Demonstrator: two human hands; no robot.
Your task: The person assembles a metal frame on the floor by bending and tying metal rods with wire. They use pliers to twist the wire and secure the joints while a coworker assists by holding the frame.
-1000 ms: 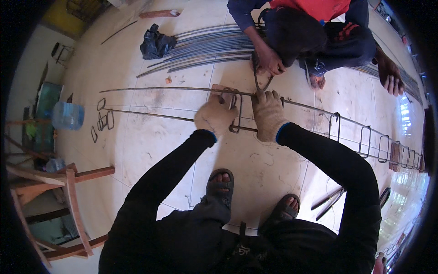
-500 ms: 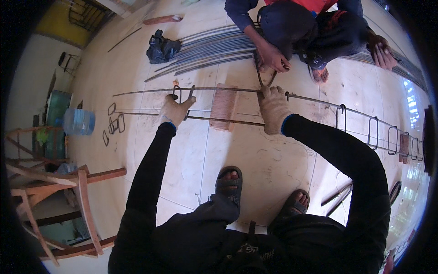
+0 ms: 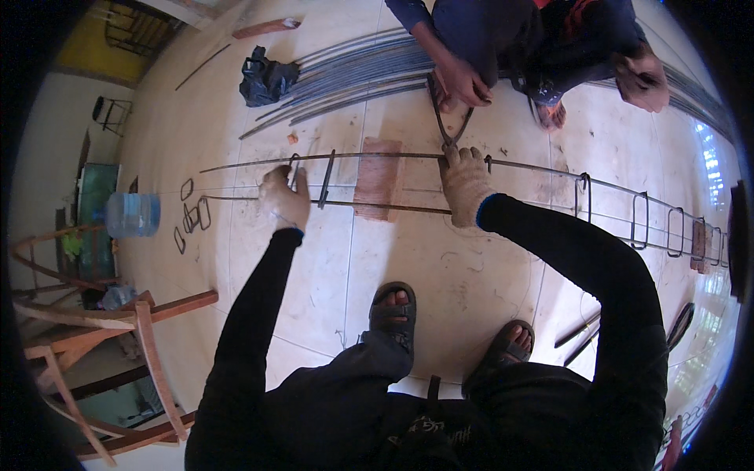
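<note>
Two long steel rods (image 3: 408,155) run across in front of me, with rectangular wire stirrups along them. My left hand (image 3: 284,198), in a pale glove, is closed on a stirrup (image 3: 294,161) at the rods' left part. Another stirrup (image 3: 327,179) leans across both rods just right of that hand. My gloved right hand (image 3: 469,184) is wrapped over the upper rod; what lies under its palm is hidden. Touching its fingertips are the jaws of black pincers (image 3: 444,118), their handles spread. A co-worker's hand (image 3: 463,82) is by those handles.
Under the rods lie a reddish block (image 3: 378,180) and another farther right (image 3: 698,239). Loose stirrups (image 3: 191,217) are at the left. Behind are a rod bundle (image 3: 353,74) and a black bag (image 3: 267,78). A wooden frame (image 3: 149,353) and water bottle (image 3: 133,214) stand left.
My left hand has shifted slightly left and closed in on the stirrup, away from the leaning one. My right hand stays at the rods. The co-worker's other hand has moved slightly.
</note>
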